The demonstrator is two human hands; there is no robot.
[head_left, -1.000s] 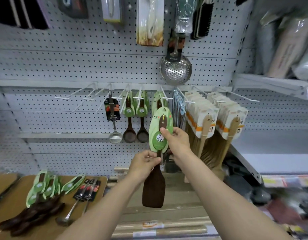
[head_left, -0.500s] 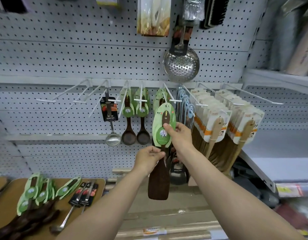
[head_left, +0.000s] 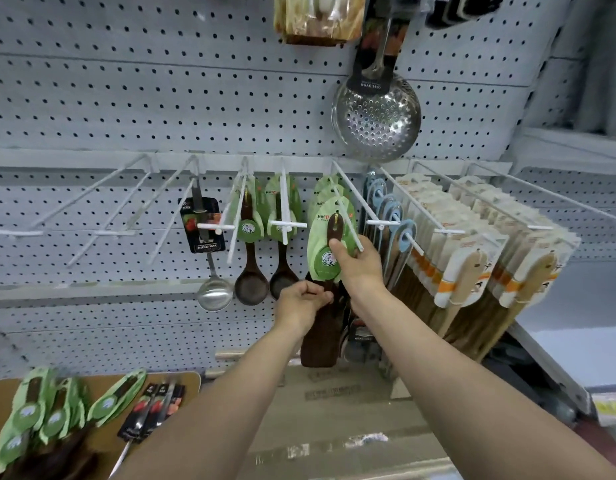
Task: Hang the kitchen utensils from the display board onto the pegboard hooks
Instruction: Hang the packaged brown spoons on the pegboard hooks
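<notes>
- My right hand (head_left: 360, 263) pinches the green card of the wooden spatula (head_left: 325, 320) at the hook (head_left: 348, 209); my left hand (head_left: 301, 303) grips its neck.
- Stiff, light wood; flimsy card, so I'd steer by the handle.
- The hanging slot seems threaded, I think.

Pegboard (head_left: 126, 98) behind a row of hooks (head_left: 348, 199). Left to right on the hooks: ladle (head_left: 213, 289), two spoons (head_left: 251, 285), carded spatulas (head_left: 329, 247), wooden turners (head_left: 466, 271). Skimmer (head_left: 377, 116) above the row. Display board (head_left: 182, 379) at lower left, bearing carded utensils (head_left: 50, 414).
</notes>
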